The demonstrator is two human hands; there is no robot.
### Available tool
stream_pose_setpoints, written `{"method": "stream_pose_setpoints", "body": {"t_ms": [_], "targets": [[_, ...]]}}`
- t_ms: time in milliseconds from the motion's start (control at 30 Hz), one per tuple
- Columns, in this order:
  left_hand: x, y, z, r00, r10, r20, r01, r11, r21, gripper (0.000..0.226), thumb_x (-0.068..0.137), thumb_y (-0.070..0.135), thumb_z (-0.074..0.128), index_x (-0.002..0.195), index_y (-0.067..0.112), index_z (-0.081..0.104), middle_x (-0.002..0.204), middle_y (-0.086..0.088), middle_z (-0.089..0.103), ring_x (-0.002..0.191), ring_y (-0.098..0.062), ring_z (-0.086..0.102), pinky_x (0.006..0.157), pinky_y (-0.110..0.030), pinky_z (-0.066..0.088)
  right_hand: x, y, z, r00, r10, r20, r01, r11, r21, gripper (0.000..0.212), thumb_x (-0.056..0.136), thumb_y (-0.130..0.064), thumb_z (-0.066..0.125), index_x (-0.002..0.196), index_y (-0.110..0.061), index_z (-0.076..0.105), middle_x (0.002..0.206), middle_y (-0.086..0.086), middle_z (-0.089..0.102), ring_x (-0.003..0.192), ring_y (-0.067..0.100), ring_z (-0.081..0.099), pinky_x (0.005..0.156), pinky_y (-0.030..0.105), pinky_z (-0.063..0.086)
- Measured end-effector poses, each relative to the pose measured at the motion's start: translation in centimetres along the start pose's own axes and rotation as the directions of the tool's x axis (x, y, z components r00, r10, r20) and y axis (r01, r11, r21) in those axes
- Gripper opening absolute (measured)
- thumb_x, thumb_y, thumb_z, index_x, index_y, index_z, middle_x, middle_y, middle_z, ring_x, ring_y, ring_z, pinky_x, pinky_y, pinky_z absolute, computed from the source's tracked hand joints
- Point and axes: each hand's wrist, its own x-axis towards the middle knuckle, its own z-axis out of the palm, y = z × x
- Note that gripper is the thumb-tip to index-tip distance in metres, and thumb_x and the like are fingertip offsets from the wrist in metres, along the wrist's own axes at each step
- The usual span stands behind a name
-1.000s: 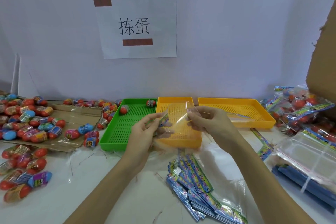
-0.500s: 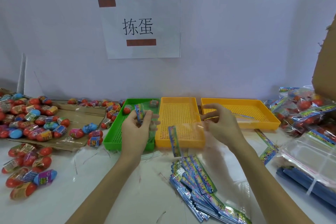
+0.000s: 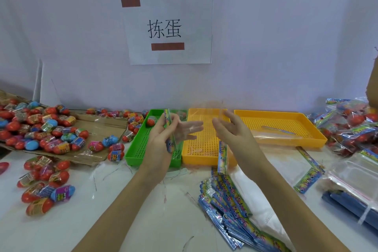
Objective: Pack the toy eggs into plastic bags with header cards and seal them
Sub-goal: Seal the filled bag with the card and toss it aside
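So, change: a second ago both hands were on one clear bag over the orange tray (image 3: pixel 206 149); now they've split apart, card on the left, bag on the right.
Left hand (image 3: pixel 161 139): grip closed around a header card (image 3: pixel 169 129), held upright over the green tray (image 3: pixel 143 149).
Right hand (image 3: pixel 231 131): fingers loose, mostly straight; the bag (image 3: pixel 212 112) sits at the fingertips, too blurry to call a pinch.
Eggs (image 3: pixel 41 129): all heaped at the surface's left edge, none in a bag.
Meaning: probably card goes in next, egg and seal undone.
Spare cards (image 3: pixel 229 200): stacked by the near edge.
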Motion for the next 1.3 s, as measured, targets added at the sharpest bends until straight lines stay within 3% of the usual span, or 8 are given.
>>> {"method": "stream_pose_setpoints", "body": {"t_ms": [133,233,400,533,767,900,1033,1300], "targets": [[0.3,-0.4,-0.6,0.991,-0.109,-0.077,0.102,0.99,-0.098,0.017,0.103,0.028,0.059,0.104,0.016,0.071,0.121,-0.025,0.072,0.111,-0.046,0.07,0.091,-0.045,0.061,0.6,0.6,-1.7,0.964,0.07,0.257,-0.123,0.973,0.197,0.037,0.089,-0.03,0.076,0.124,-0.017,0.073,0.112,0.004,0.077,0.103,0.018,0.074,0.087,0.027,0.059],[0.5,-0.7,-0.8,0.994,-0.06,-0.092,0.064,0.997,0.04,0.028,0.095,0.04,0.071,0.111,0.016,0.068,0.113,-0.017,0.077,0.101,-0.038,0.076,0.076,-0.034,0.064,0.7,0.7,-2.2,0.972,0.039,0.231,-0.093,0.97,0.226,0.02,0.091,-0.024,0.076,0.106,-0.012,0.081,0.102,0.01,0.077,0.091,0.02,0.074,0.08,0.025,0.057],[0.3,-1.6,-1.6,0.978,-0.061,-0.198,0.104,0.971,0.215,0.032,0.08,0.041,0.086,0.098,0.017,0.075,0.087,-0.009,0.08,0.077,-0.017,0.077,0.067,-0.021,0.058,0.6,0.5,-2.1,0.99,-0.034,0.137,0.028,0.999,0.044,0.034,0.084,-0.041,0.077,0.089,-0.008,0.079,0.085,0.009,0.078,0.078,0.018,0.073,0.077,0.026,0.061],[0.4,-1.8,-1.3,0.954,-0.038,-0.298,0.136,0.939,0.317,0.028,0.085,0.043,0.079,0.089,0.017,0.07,0.068,0.007,0.074,0.058,0.001,0.066,0.054,-0.011,0.049,0.3,0.5,-1.6,0.985,-0.036,0.17,0.028,0.999,0.045,0.02,0.096,-0.026,0.069,0.103,-0.011,0.08,0.096,0.009,0.08,0.085,0.022,0.077,0.082,0.029,0.063],[0.5,-1.5,-1.8,0.961,-0.005,-0.278,0.115,0.918,0.381,0.029,0.084,0.036,0.081,0.102,0.015,0.072,0.091,-0.004,0.078,0.09,-0.021,0.073,0.088,-0.036,0.054,0.3,-0.1,-1.8,0.989,-0.148,-0.01,0.148,0.989,0.02,0.016,0.096,-0.027,0.07,0.098,-0.015,0.081,0.098,-0.001,0.079,0.099,0.016,0.073,0.08,0.023,0.059],[0.3,-1.7,-1.5,0.95,-0.033,-0.312,0.136,0.939,0.315,0.036,0.084,0.043,0.078,0.088,0.011,0.064,0.061,-0.003,0.065,0.054,-0.015,0.061,0.058,-0.024,0.054,0.3,-0.5,-1.5,0.988,-0.116,0.097,0.099,0.981,0.167,0.05,0.103,-0.042,0.05,0.101,0.0,0.078,0.104,0.009,0.079,0.103,0.023,0.073,0.087,0.029,0.059],[0.3,-1.5,-1.3,0.942,-0.149,-0.3,0.221,0.95,0.222,0.039,0.084,0.043,0.078,0.097,0.01,0.062,0.058,-0.005,0.061,0.047,-0.018,0.059,0.048,-0.029,0.05,0.2,-0.6,-1.1,0.967,-0.155,0.201,0.102,0.963,0.251,0.063,0.105,-0.043,0.039,0.109,0.011,0.072,0.117,0.015,0.076,0.116,0.027,0.069,0.091,0.033,0.055],[0.3,-0.8,-1.5,0.936,-0.287,-0.205,0.31,0.946,0.092,0.038,0.094,0.024,0.075,0.126,0.017,0.057,0.073,-0.011,0.073,0.055,-0.022,0.066,0.049,-0.025,0.052,-0.2,0.8,-0.3,0.863,-0.429,0.266,0.504,0.754,-0.421,0.024,0.093,-0.035,0.073,0.115,-0.029,0.078,0.106,-0.028,0.072,0.074,0.008,0.07,0.061,0.018,0.052]]}}
